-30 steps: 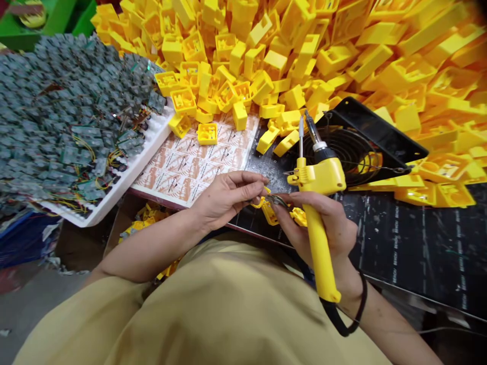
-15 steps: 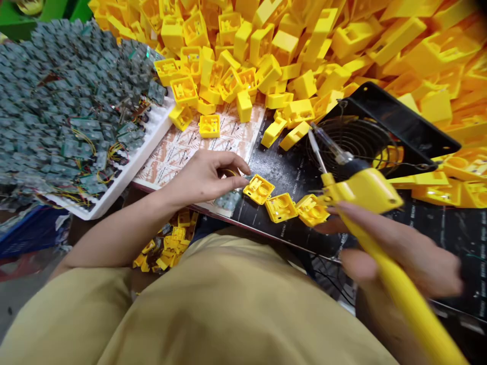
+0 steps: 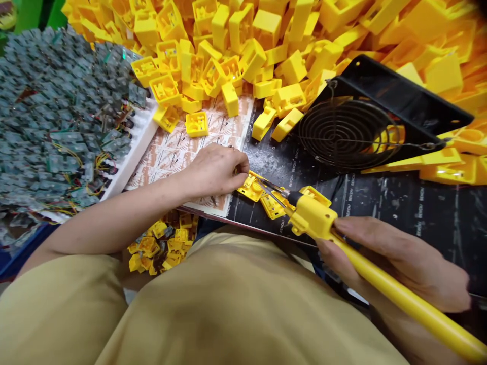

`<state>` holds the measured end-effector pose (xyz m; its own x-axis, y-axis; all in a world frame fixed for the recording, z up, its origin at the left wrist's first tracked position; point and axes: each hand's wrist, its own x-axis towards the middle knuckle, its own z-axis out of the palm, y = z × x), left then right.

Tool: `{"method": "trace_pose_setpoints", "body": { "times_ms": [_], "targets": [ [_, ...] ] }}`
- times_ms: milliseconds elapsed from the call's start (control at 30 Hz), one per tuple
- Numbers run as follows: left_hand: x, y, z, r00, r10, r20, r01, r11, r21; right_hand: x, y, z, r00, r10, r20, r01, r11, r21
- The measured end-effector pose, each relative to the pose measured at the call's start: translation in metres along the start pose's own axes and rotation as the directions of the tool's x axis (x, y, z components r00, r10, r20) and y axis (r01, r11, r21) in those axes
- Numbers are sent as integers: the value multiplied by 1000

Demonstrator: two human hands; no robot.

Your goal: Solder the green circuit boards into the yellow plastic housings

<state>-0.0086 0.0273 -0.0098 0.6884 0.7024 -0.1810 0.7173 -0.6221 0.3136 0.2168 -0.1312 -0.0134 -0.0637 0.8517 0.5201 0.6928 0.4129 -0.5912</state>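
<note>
In my right hand is a yellow soldering iron with a thin feed tube beside its barrel. Its tip points left over a small yellow plastic housing; whether it touches is too small to tell. My left hand is closed in a pinch at that housing's left edge, and what the fingers hold is hidden. A second housing lies under the iron's barrel. Partly behind the iron's head sits a third housing.
Yellow housings are heaped along the back. A black fan with a wire grille stands at right. Left is a white foam tray packed with circuit boards. More yellow parts lie below the bench edge.
The soldering iron has swung down and left, its tip now over the leftmost housing. My left fingers have closed from a loose curl into a pinch. The view has shifted slightly.
</note>
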Motion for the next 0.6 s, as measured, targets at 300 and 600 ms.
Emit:
{"method": "trace_pose_setpoints", "body": {
  "times_ms": [300,600],
  "targets": [
    [3,3,-3,998,61,27,-64,994,90,21,-6,3,975,-141,170,159,982,-97],
    [5,3,-4,991,131,11,-131,973,190,16,2,-14,972,-125,198,149,983,-108]
  ]
}}
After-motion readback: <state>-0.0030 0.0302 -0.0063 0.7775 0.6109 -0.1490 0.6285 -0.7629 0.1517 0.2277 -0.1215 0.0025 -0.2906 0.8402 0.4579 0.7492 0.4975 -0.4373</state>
